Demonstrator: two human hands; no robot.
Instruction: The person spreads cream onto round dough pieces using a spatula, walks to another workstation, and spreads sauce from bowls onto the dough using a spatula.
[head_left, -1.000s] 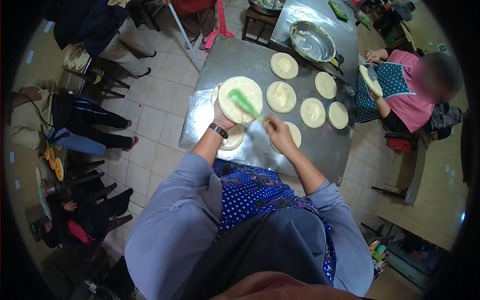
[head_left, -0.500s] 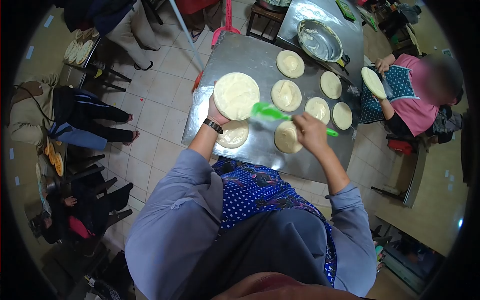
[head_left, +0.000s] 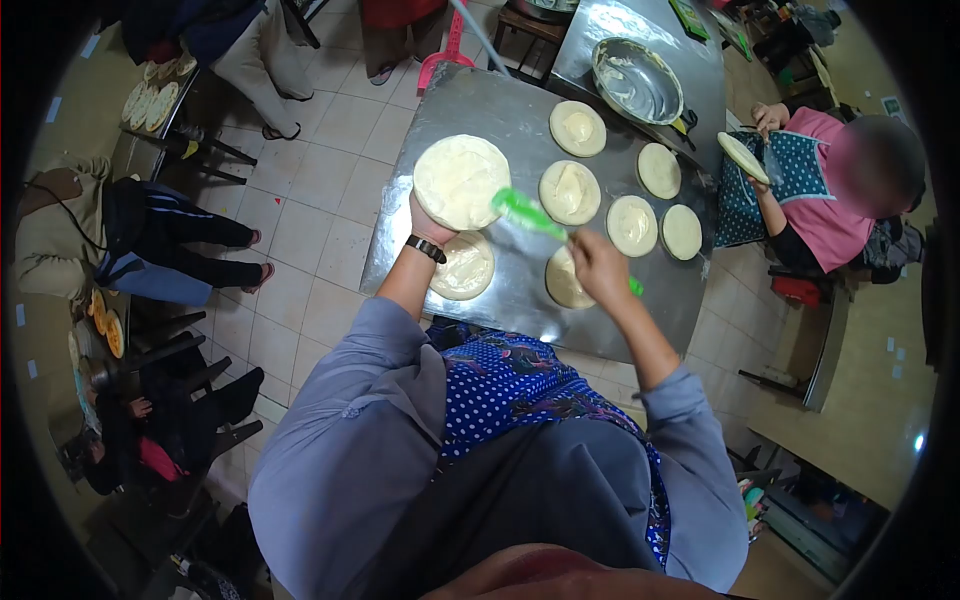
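Observation:
My left hand [head_left: 430, 224] is raised above the metal table [head_left: 400, 235], closed under the edge of a round pale dough base [head_left: 462, 182] coated with a creamy spread. In my right hand [head_left: 600, 266] is a green spatula [head_left: 530, 213], its blurred blade at the right rim of that base. Below my left hand lies another coated base [head_left: 464, 270]. A further base [head_left: 566, 280], partly hidden by my right hand, rests on the table. Beyond it are more bases, one [head_left: 570, 193] with a mound of spread at its centre.
A metal bowl [head_left: 640, 85] smeared with cream stands at the back right. Across the right side, a person in a pink top [head_left: 815, 190] holds another base [head_left: 743, 158]. A pink dustpan [head_left: 445, 60] is behind the table. Other people stand at left beside tables with topped rounds [head_left: 113, 330].
The held base has shifted slightly left and toward the far side. My right hand and spatula have moved a little left. A pole behind the table has swung right.

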